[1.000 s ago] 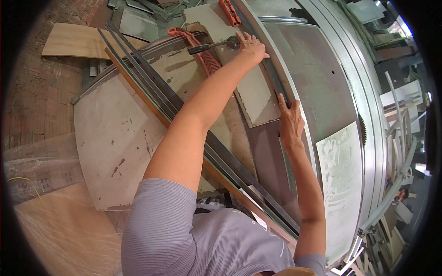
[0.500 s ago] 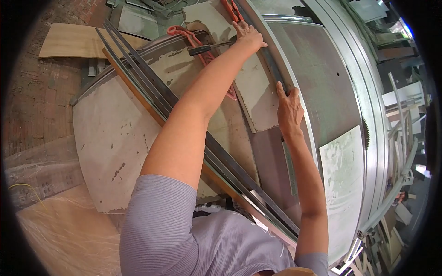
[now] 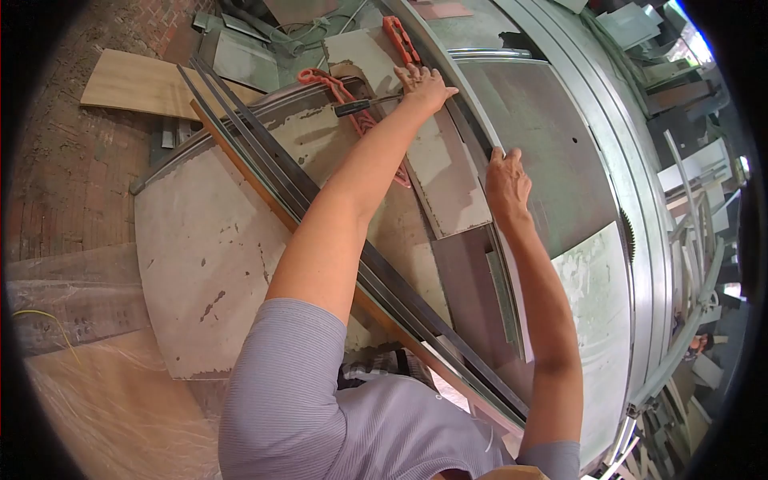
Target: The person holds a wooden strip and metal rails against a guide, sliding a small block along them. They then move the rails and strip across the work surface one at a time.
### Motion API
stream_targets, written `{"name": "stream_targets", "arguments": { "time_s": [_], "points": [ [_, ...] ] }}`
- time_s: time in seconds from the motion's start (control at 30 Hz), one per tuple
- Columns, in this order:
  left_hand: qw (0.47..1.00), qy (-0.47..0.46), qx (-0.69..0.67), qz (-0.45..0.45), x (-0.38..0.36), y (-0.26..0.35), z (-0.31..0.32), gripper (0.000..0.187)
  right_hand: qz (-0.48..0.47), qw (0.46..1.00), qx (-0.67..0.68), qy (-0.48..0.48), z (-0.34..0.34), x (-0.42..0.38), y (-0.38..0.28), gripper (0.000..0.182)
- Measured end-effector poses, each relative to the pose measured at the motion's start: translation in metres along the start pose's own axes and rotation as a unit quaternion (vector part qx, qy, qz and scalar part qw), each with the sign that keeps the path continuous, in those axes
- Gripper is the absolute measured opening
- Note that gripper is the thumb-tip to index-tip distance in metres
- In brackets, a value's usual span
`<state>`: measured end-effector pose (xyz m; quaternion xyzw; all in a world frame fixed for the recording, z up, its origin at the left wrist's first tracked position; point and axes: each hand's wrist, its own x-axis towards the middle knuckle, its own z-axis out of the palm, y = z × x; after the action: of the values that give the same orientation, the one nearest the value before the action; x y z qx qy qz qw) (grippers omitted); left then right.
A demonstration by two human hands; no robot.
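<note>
A long pale strip (image 3: 472,100) runs from the top of the head view down past both hands on the machine table. My right hand (image 3: 508,186) is closed around its edge, fingers curled over it. Farther up, my left hand (image 3: 424,88) rests with fingers spread beside the strip, on or just above a stained board (image 3: 448,180). A red plastic handle (image 3: 400,42) lies just beyond my left fingertips. Left of that hand is a black-handled tool (image 3: 352,107), its metal shaft partly hidden. It lies across a red slotted plastic piece (image 3: 316,76).
A toothed saw blade (image 3: 627,236) stands at the right, beside long metal rails (image 3: 652,272). Several dark metal bars (image 3: 276,152) cross diagonally under my left arm. A wooden board (image 3: 136,84) sits at upper left, plastic-wrapped sheets (image 3: 120,400) at lower left. Offcuts crowd the far right.
The strip has shifted left, toward the stained board, and its lower end now shows beside my right forearm. My right hand has changed from a thumb-apart grip to curled fingers.
</note>
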<state>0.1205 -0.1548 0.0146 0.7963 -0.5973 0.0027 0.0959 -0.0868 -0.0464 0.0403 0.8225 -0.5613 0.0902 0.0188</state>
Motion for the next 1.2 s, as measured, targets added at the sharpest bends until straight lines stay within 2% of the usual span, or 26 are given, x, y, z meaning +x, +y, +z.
{"name": "stream_targets", "arguments": {
  "time_s": [0.13, 0.23, 0.27, 0.3, 0.37, 0.4, 0.43, 0.47, 0.53, 0.57, 0.63, 0.7, 0.77, 0.8, 0.83, 0.9, 0.97, 1.03, 1.1, 1.13, 1.17, 1.2],
  "points": [
    [0.998, -0.002, -0.052, -0.02, -0.006, -0.004, -0.009, 0.072, -0.01, 0.999, -0.015, 0.03, -0.031, 0.015, 0.012, 0.017],
    [0.997, -0.017, -0.077, 0.027, -0.007, 0.001, -0.022, 0.069, -0.05, 0.995, -0.064, 0.063, -0.064, 0.033, 0.022, 0.015],
    [0.975, 0.022, -0.22, 0.028, 0.0, 0.007, -0.012, 0.067, -0.049, 0.995, -0.063, 0.066, -0.073, 0.038, 0.023, 0.015],
    [0.931, 0.061, -0.36, 0.029, 0.004, 0.016, -0.011, 0.065, -0.069, 0.991, -0.085, 0.076, -0.083, 0.043, 0.023, 0.013],
    [0.919, 0.09, -0.385, 0.004, 0.014, 0.035, -0.02, 0.061, -0.088, 0.986, -0.109, 0.085, -0.099, 0.053, 0.022, 0.012],
    [0.753, 0.018, -0.653, -0.073, 0.019, 0.045, -0.026, 0.059, -0.1, 0.982, -0.123, 0.098, -0.107, 0.059, 0.02, 0.011],
    [0.505, -0.057, -0.849, -0.14, 0.021, 0.053, -0.031, 0.057, -0.111, 0.978, -0.136, 0.112, -0.114, 0.062, 0.019, 0.01],
    [0.505, -0.056, -0.85, -0.139, 0.029, 0.058, -0.031, 0.057, -0.118, 0.975, -0.155, 0.106, -0.12, 0.063, 0.017, 0.01],
    [0.232, -0.088, -0.955, -0.163, 0.051, 0.061, -0.033, 0.058, -0.135, 0.971, -0.16, 0.114, -0.122, 0.068, 0.019, 0.011],
    [0.234, -0.087, -0.955, -0.161, 0.054, 0.061, -0.036, 0.058, -0.152, 0.967, -0.165, 0.119, -0.122, 0.07, 0.018, 0.012],
    [0.136, -0.097, -0.96, -0.222, 0.058, 0.062, -0.041, 0.047, -0.169, 0.956, -0.192, 0.143, -0.119, 0.069, 0.02, 0.012],
    [0.132, -0.098, -0.956, -0.243, 0.067, 0.061, -0.037, 0.045, -0.185, 0.943, -0.222, 0.165, -0.11, 0.066, 0.018, 0.012],
    [0.122, -0.196, -0.944, -0.235, 0.079, 0.055, -0.021, 0.043, -0.056, 0.99, -0.113, 0.064, -0.089, 0.062, 0.013, 0.014],
    [0.157, -0.201, -0.925, -0.283, 0.083, 0.056, -0.017, 0.043, -0.041, 0.99, -0.126, 0.046, -0.08, 0.063, 0.016, 0.017],
    [0.157, -0.201, -0.925, -0.283, 0.087, 0.056, -0.013, 0.043, -0.041, 0.99, -0.126, 0.045, -0.073, 0.064, 0.02, 0.017],
    [0.201, -0.204, -0.905, -0.316, 0.088, 0.056, -0.017, 0.044, -0.011, 0.994, -0.088, 0.062, -0.067, 0.065, 0.024, 0.016],
    [0.199, -0.203, -0.903, -0.321, 0.093, 0.056, -0.02, 0.042, -0.016, 0.993, -0.083, 0.083, -0.06, 0.066, 0.027, 0.017],
    [0.244, -0.193, -0.887, -0.341, 0.101, 0.058, -0.022, 0.038, -0.024, 0.991, -0.084, 0.105, -0.059, 0.069, 0.031, 0.019],
    [0.288, -0.222, -0.882, -0.299, 0.11, 0.062, -0.046, 0.034, -0.022, 0.984, -0.083, 0.155, -0.081, 0.068, 0.028, 0.01],
    [0.263, -0.24, -0.897, -0.263, 0.113, 0.063, -0.059, 0.039, -0.031, 0.978, -0.106, 0.177, -0.094, 0.069, 0.029, 0.011],
    [0.221, -0.21, -0.909, -0.283, 0.113, 0.071, -0.075, 0.041, -0.039, 0.971, -0.128, 0.199, -0.109, 0.071, 0.031, 0.012],
    [0.195, -0.22, -0.913, -0.281, 0.106, 0.074, -0.077, 0.042, -0.07, 0.972, -0.124, 0.189, -0.127, 0.072, 0.038, 0.013]
  ]
}}
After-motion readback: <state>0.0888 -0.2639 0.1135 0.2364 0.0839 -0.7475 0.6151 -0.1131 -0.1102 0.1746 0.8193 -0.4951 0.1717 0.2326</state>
